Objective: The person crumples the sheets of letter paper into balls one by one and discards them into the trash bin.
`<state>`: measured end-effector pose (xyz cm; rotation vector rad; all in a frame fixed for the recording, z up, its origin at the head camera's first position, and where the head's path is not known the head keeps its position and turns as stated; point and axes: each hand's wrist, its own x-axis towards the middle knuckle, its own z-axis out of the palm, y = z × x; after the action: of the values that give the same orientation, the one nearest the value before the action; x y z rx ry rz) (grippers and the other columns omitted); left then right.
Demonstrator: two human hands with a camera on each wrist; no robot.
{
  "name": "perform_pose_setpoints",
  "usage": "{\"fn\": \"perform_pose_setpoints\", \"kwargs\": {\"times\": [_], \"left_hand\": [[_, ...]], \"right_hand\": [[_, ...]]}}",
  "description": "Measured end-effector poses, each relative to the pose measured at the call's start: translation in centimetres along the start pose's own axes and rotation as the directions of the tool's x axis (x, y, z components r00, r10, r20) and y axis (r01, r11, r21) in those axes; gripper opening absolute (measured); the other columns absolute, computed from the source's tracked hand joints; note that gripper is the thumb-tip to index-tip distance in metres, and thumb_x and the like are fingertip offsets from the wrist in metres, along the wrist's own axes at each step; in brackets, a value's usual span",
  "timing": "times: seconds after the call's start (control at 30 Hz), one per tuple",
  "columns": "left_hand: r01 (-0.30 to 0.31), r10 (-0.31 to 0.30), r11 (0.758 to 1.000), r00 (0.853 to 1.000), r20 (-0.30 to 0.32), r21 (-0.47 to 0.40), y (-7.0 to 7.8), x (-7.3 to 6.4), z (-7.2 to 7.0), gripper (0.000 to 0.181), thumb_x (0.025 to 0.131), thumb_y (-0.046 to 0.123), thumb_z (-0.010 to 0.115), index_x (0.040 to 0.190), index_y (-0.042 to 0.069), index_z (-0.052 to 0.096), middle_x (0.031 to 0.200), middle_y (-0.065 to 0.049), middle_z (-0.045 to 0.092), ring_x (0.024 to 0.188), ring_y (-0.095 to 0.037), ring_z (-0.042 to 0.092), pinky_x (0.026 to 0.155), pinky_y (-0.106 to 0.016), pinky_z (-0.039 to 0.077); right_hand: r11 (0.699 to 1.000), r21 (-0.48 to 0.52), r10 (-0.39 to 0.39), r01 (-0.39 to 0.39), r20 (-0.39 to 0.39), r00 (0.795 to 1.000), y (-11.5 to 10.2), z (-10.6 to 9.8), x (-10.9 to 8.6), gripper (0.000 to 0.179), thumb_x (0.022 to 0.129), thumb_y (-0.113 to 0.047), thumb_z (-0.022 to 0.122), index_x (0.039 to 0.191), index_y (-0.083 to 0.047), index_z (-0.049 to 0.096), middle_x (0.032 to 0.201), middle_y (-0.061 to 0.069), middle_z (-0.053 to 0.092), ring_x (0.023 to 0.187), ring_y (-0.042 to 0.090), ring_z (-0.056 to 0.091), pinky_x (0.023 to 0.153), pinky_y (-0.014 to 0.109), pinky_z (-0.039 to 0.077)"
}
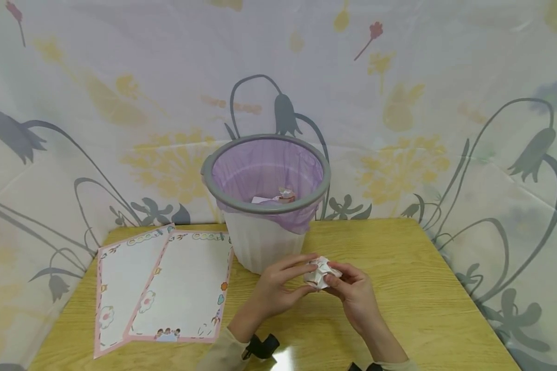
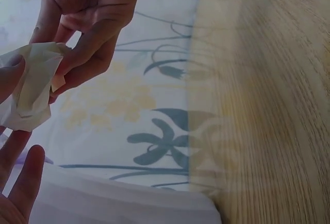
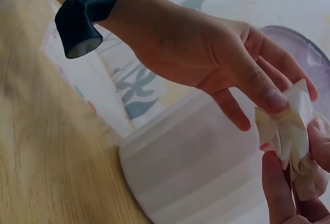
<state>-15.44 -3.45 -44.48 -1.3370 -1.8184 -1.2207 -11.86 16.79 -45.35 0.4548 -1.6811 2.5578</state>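
Observation:
Both hands hold a crumpled ball of white paper (image 1: pixel 322 273) in front of the bin. My left hand (image 1: pixel 278 286) has its thumb and fingertips against the ball's left side; the right wrist view shows the left thumb pressed on the crumpled paper (image 3: pixel 291 126). From the other side my right hand (image 1: pixel 357 296) grips it between thumb and fingers. A white bin (image 1: pixel 264 247) with a grey rim and purple liner stands upright just behind the left hand. Inside it lie some scraps of paper (image 1: pixel 286 195), partly hidden by the rim.
Two white sheets with pink decorated borders lie on the wooden table to the left, the front sheet (image 1: pixel 181 288) overlapping the other sheet (image 1: pixel 116 278). A flower-printed cloth (image 1: pixel 167 93) hangs behind and at both sides of the table (image 1: pixel 422 299).

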Motion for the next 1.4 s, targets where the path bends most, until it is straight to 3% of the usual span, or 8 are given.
{"fn": "perform_pose_setpoints", "kwargs": {"times": [0.17, 0.27, 0.47, 0.67, 0.8, 1.07, 1.27, 1.4], "left_hand": [[0.024, -0.023, 0.999, 0.999, -0.037, 0.024, -0.1, -0.3, -0.6, 0.047, 0.077, -0.002, 0.082, 0.122, -0.002, 0.067, 0.127, -0.016, 0.064, 0.115, -0.028, 0.063, 0.097, -0.035, 0.051], [0.048, -0.044, 0.998, 0.993, -0.106, 0.028, -0.3, -0.5, -1.3, 0.042, 0.078, -0.007, 0.078, 0.119, 0.000, 0.069, 0.119, -0.014, 0.068, 0.105, -0.025, 0.066, 0.085, -0.031, 0.055], [0.107, -0.103, 0.994, 0.961, -0.257, -0.001, -1.0, -0.7, -3.3, 0.028, 0.081, -0.014, 0.071, 0.106, -0.003, 0.070, 0.093, -0.013, 0.072, 0.079, -0.023, 0.069, 0.058, -0.023, 0.054], [0.236, -0.206, 0.971, 0.914, -0.349, 0.046, -1.3, -1.0, -6.2, 0.021, 0.086, -0.010, 0.069, 0.105, -0.004, 0.071, 0.084, -0.012, 0.073, 0.070, -0.021, 0.069, 0.057, -0.021, 0.052], [0.342, -0.275, 0.935, 0.866, -0.418, 0.095, -1.3, -0.9, -8.2, 0.024, 0.086, -0.010, 0.068, 0.107, -0.002, 0.072, 0.080, -0.008, 0.073, 0.066, -0.018, 0.067, 0.057, -0.019, 0.051], [0.429, -0.261, 0.879, 0.795, -0.547, 0.205, -1.2, 0.3, -12.2, 0.023, 0.086, -0.006, 0.070, 0.108, -0.001, 0.071, 0.090, -0.011, 0.073, 0.070, -0.015, 0.065, 0.060, -0.014, 0.049], [0.435, -0.252, 0.875, 0.784, -0.568, 0.212, -1.0, 1.7, -14.6, 0.025, 0.088, -0.006, 0.067, 0.114, -0.004, 0.068, 0.106, -0.016, 0.069, 0.083, -0.006, 0.063, 0.065, -0.011, 0.050], [0.431, -0.237, 0.874, 0.784, -0.574, 0.226, -1.2, 2.8, -15.7, 0.029, 0.087, -0.009, 0.066, 0.115, -0.007, 0.066, 0.110, -0.022, 0.065, 0.097, -0.022, 0.063, 0.068, -0.011, 0.049]], "right_hand": [[0.999, -0.033, 0.005, -0.006, -0.044, 0.999, 0.0, 0.0, 0.1, 0.037, 0.093, 0.013, 0.058, 0.107, -0.017, 0.075, 0.103, 0.002, 0.072, 0.092, 0.014, 0.069, 0.078, 0.032, 0.058], [0.998, -0.060, 0.014, -0.019, -0.085, 0.996, -0.2, -0.2, 0.1, 0.034, 0.094, 0.011, 0.058, 0.107, -0.016, 0.074, 0.106, 0.002, 0.071, 0.093, 0.015, 0.069, 0.078, 0.033, 0.059], [0.997, -0.080, 0.007, -0.015, -0.104, 0.995, -0.8, -1.2, 0.0, 0.033, 0.096, 0.010, 0.057, 0.111, -0.014, 0.072, 0.113, 0.002, 0.070, 0.095, 0.016, 0.068, 0.079, 0.033, 0.058], [0.994, -0.107, 0.003, -0.017, -0.131, 0.991, -1.7, -2.4, -0.1, 0.033, 0.096, 0.011, 0.056, 0.113, -0.013, 0.072, 0.114, 0.002, 0.069, 0.096, 0.016, 0.068, 0.080, 0.032, 0.058], [0.993, -0.118, -0.003, -0.015, -0.146, 0.989, -2.4, -3.0, -0.1, 0.034, 0.096, 0.011, 0.055, 0.113, -0.013, 0.072, 0.113, 0.002, 0.069, 0.096, 0.016, 0.068, 0.079, 0.032, 0.058], [0.988, -0.151, -0.005, -0.021, -0.168, 0.986, -3.6, -4.1, 0.2, 0.031, 0.096, 0.009, 0.056, 0.117, -0.010, 0.069, 0.111, 0.003, 0.068, 0.097, 0.016, 0.068, 0.080, 0.031, 0.058], [0.984, -0.180, -0.014, -0.015, -0.158, 0.987, -4.3, -5.0, 0.8, 0.029, 0.097, 0.007, 0.057, 0.119, -0.008, 0.068, 0.113, 0.001, 0.068, 0.098, 0.016, 0.067, 0.080, 0.032, 0.058], [0.981, -0.192, -0.019, -0.008, -0.135, 0.991, -4.7, -5.5, 1.4, 0.029, 0.098, 0.007, 0.056, 0.119, -0.009, 0.068, 0.114, 0.001, 0.067, 0.097, 0.016, 0.068, 0.081, 0.033, 0.058]]}}
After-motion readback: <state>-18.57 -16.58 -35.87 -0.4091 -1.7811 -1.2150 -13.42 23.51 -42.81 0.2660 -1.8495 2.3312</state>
